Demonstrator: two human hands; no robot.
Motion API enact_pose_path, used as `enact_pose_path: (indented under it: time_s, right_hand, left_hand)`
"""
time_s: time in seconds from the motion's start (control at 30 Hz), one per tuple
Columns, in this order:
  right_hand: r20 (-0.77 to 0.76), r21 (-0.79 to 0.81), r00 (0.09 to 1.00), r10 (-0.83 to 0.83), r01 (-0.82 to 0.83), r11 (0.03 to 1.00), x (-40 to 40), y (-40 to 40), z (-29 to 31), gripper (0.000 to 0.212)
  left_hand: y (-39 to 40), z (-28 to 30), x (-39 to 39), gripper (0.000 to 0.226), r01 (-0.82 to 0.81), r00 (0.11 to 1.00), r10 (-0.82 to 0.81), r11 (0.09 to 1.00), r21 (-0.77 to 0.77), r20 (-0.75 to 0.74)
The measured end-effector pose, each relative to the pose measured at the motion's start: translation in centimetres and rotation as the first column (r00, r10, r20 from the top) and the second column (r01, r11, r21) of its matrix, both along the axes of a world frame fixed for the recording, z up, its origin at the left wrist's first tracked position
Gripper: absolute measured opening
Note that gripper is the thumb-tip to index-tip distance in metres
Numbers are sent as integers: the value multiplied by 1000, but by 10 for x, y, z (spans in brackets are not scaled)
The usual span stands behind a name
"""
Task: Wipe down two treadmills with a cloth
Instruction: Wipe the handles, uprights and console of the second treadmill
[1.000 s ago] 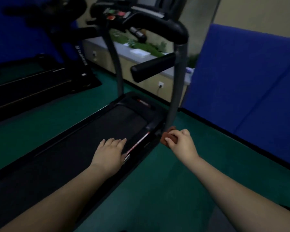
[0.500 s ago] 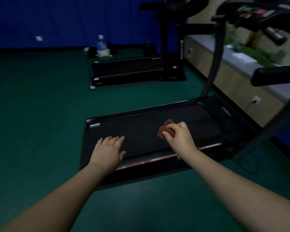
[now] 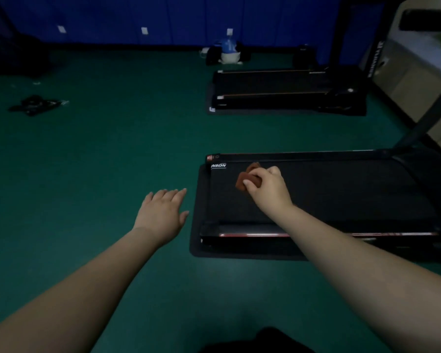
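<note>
Head view, looking forward and down across a dim room with a green floor (image 3: 112, 149). The near treadmill (image 3: 341, 194) lies flat on a dark mat (image 3: 199, 250), its belt running left to right across the right half of the frame; a red stripe marks the near side rail, and white lettering sits at the belt's far left corner. The right hand (image 3: 269, 188) is over the left end of the belt. Its grip is closed on a reddish-brown cloth (image 3: 247, 178): thumb and fingers are curled around the bunched fabric, which protrudes to the left of and beyond the knuckles. The cloth is at the belt surface near the lettering; whether it is pressed firmly against the belt cannot be determined.

The left hand (image 3: 163, 212) is extended over the floor, just beside the mat's left edge. Its grip is open and holds nothing: fingers straight and close together, palm down.

The second treadmill (image 3: 285, 90) stands farther back, parallel to the first, well apart from both hands. Beyond it, a blue and white object (image 3: 228, 50) rests at the base of the blue wall (image 3: 163, 19). A dark item (image 3: 35, 105) lies on the floor at far left.
</note>
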State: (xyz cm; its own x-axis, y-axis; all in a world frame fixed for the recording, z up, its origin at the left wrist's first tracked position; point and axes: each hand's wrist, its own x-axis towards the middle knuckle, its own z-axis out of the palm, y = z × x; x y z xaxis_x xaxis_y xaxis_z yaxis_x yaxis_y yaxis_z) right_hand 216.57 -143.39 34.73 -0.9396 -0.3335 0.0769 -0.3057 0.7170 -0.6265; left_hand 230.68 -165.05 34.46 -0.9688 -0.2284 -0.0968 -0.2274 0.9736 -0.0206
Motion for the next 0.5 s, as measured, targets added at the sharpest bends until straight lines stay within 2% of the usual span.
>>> enact_pose_path:
  time_s: [0.27,0.5]
  right_hand:
    - [41,54,995,95,-97,994,-1,-111,-19,27]
    - [89,72,984,157,-164,984,-51,-221,-48,30]
  left_hand:
    - [-91,-23,12,61,-93,995,92,995,24,38]
    - [-191,-46,-29,61,-150,986,148,988,21,81]
